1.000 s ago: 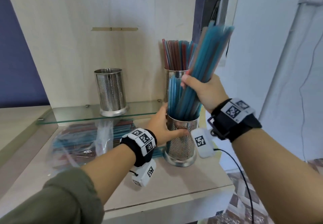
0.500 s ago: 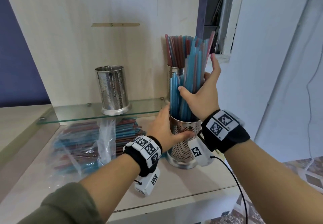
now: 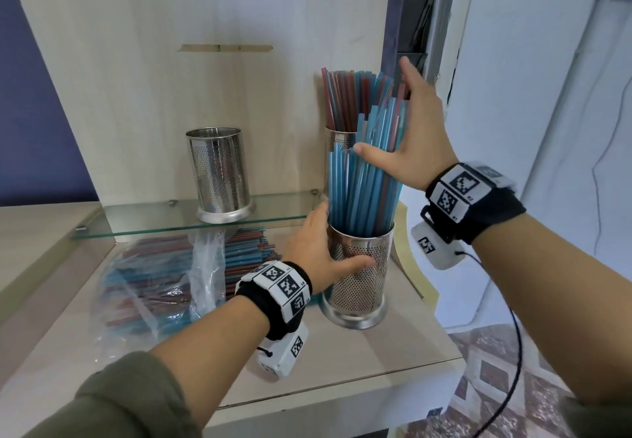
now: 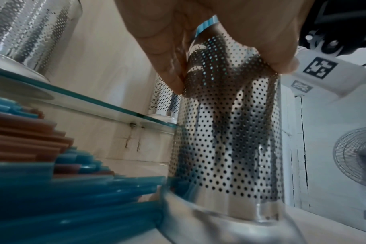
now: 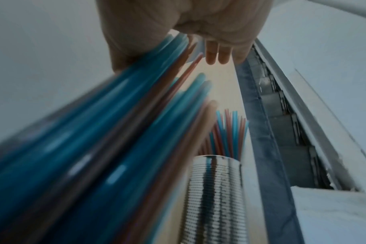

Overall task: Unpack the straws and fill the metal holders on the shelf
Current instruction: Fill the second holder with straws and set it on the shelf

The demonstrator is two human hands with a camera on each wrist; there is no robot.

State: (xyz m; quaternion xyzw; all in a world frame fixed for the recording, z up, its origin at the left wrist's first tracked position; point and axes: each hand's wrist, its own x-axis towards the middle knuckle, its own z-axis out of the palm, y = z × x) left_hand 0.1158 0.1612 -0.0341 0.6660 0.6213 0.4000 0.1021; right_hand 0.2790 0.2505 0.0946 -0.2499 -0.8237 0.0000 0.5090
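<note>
A perforated metal holder (image 3: pixel 357 280) stands on the lower wooden shelf, and my left hand (image 3: pixel 325 249) grips its upper wall, thumb in front. A bundle of mostly blue straws (image 3: pixel 359 191) stands in it, leaning right. My right hand (image 3: pixel 386 109) is spread flat against them, with the thumb across the front and straight fingers (image 5: pixel 217 52) pointing up. A second holder (image 3: pixel 337 140), full of red and blue straws, stands behind on the glass shelf (image 3: pixel 143 218). A third holder (image 3: pixel 219 174) there is empty. The left wrist view shows the gripped holder (image 4: pixel 226 132) close up.
An opened clear plastic bag (image 3: pixel 205 277) of blue and red straws (image 3: pixel 154 266) lies on the lower shelf under the glass, left of my left wrist. The wooden back panel rises behind. A white wall and a patterned floor (image 3: pixel 496 386) lie to the right, with a fan (image 4: pixel 361 158) beyond.
My right hand has let go of the straw bundle, which dropped upright into the near holder. The fingers opened and now lie flat against the straws. My left hand kept hold of the holder.
</note>
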